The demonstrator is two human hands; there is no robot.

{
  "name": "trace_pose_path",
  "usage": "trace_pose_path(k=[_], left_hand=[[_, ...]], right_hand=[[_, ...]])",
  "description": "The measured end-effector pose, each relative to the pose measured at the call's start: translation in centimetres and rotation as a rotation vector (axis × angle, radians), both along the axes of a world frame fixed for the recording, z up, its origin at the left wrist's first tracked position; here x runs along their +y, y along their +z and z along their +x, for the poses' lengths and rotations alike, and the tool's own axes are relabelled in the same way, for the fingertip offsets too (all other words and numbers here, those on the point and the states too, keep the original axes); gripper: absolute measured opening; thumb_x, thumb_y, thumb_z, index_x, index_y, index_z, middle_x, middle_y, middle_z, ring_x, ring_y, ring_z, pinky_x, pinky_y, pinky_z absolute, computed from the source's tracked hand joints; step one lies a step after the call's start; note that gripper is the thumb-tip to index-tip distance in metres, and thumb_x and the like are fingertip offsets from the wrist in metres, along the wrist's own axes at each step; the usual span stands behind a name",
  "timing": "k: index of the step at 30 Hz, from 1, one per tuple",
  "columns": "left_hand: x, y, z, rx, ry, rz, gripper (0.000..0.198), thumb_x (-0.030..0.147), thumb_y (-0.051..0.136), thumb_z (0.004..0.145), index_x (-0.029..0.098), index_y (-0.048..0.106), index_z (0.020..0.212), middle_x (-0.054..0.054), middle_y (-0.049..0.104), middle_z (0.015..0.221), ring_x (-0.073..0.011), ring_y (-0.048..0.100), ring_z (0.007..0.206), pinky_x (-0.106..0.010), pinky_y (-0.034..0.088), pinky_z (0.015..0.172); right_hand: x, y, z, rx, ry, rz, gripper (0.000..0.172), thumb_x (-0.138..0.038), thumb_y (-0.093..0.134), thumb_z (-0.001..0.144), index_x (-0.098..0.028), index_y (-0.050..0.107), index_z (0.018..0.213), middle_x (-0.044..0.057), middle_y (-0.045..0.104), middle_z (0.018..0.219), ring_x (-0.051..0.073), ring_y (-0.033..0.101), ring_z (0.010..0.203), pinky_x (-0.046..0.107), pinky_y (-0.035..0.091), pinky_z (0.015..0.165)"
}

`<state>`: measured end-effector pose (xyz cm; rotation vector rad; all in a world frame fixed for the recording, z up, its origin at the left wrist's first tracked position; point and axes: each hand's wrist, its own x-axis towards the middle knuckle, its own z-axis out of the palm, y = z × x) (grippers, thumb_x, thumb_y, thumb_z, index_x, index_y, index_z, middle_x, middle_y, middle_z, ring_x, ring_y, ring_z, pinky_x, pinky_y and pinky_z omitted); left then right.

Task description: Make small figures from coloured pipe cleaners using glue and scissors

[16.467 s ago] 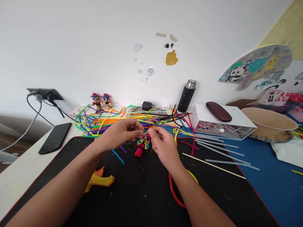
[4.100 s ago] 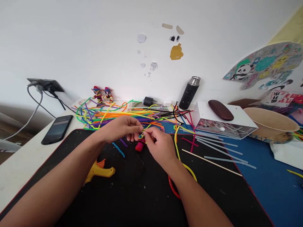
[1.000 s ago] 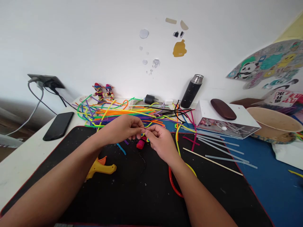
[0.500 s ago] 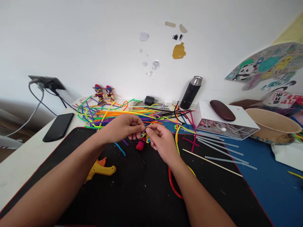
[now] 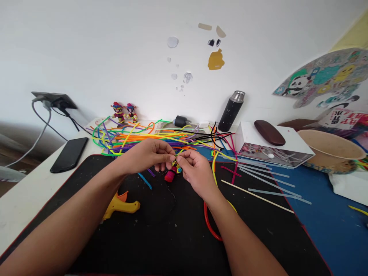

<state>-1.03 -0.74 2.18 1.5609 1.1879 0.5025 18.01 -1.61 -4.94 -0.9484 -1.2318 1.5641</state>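
Observation:
My left hand (image 5: pixel 156 155) and my right hand (image 5: pixel 195 168) meet over the black mat, thumbs and fingertips pinched close together. What sits between the fingertips is too small to make out. Just beneath and behind them is a small multicoloured pipe-cleaner figure (image 5: pixel 170 176), with a pink part and some yellow and blue; my fingers hide much of it. A heap of coloured pipe cleaners (image 5: pixel 143 140) lies behind my left hand. Near my left forearm rests a yellow glue gun (image 5: pixel 125 206), partly covered by the arm.
Two small finished figures (image 5: pixel 131 112) stand by the wall. A black phone (image 5: pixel 69 154) lies at left. Toward the right are a black flask (image 5: pixel 231 111), a white box (image 5: pixel 287 134) with a brown case on top, clear glue sticks (image 5: pixel 267 180), a wooden stick (image 5: pixel 258 196) and a bowl (image 5: pixel 330 145).
Both hands stay pinched together at nearly the same spot, with only slight finger movement. The whole view has shifted a little.

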Motion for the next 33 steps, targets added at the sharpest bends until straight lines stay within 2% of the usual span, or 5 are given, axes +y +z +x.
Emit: trace_pose_path(k=[5, 11, 15, 24, 33], left_hand=[[-0.2, 0.0, 0.2, 0.019, 0.024, 0.020, 0.031, 0.048, 0.077, 0.085, 0.018, 0.069, 0.088, 0.000, 0.076, 0.072, -0.0140, 0.067, 0.063, -0.023, 0.054, 0.058], [-0.1, 0.2, 0.1, 0.004, 0.061, 0.028, 0.032, 0.048, 0.078, 0.083, 0.017, 0.068, 0.086, 0.000, 0.075, 0.069, -0.0137, 0.066, 0.060, -0.023, 0.053, 0.056], [0.1, 0.3, -0.1, -0.012, 0.060, 0.007, 0.031, 0.046, 0.078, 0.082, 0.017, 0.068, 0.084, -0.001, 0.073, 0.068, -0.0135, 0.065, 0.059, -0.022, 0.052, 0.054], [0.4, 0.1, -0.5, -0.105, 0.079, -0.084, 0.024, 0.038, 0.080, 0.079, 0.016, 0.069, 0.076, 0.000, 0.068, 0.060, -0.0107, 0.059, 0.052, -0.019, 0.044, 0.047], [0.3, 0.0, -0.7, -0.110, 0.035, -0.130, 0.024, 0.039, 0.078, 0.084, 0.017, 0.070, 0.078, 0.000, 0.068, 0.060, -0.0101, 0.058, 0.052, -0.018, 0.044, 0.047]], right_hand=[[-0.1, 0.0, 0.1, -0.009, 0.004, 0.004, 0.032, -0.049, 0.078, 0.083, -0.021, 0.064, 0.086, -0.011, 0.045, 0.053, 0.006, 0.033, 0.040, 0.022, 0.025, 0.038], [-0.2, 0.9, 0.3, -0.015, 0.027, 0.036, 0.038, -0.057, 0.072, 0.087, -0.020, 0.066, 0.092, -0.008, 0.048, 0.052, 0.009, 0.036, 0.041, 0.022, 0.027, 0.039], [-0.1, 0.8, 0.3, -0.041, -0.010, 0.064, 0.036, -0.054, 0.072, 0.088, -0.020, 0.066, 0.099, -0.009, 0.049, 0.054, 0.010, 0.038, 0.043, 0.023, 0.029, 0.042], [-1.0, 0.1, 0.1, -0.541, -0.161, 0.547, 0.019, -0.035, 0.064, 0.098, -0.023, 0.072, 0.111, -0.004, 0.060, 0.063, 0.015, 0.055, 0.057, 0.028, 0.039, 0.061], [-1.1, 0.2, 0.3, -0.613, -0.190, 0.621, 0.020, -0.035, 0.063, 0.100, -0.023, 0.074, 0.111, -0.003, 0.063, 0.064, 0.015, 0.058, 0.058, 0.027, 0.039, 0.062]])
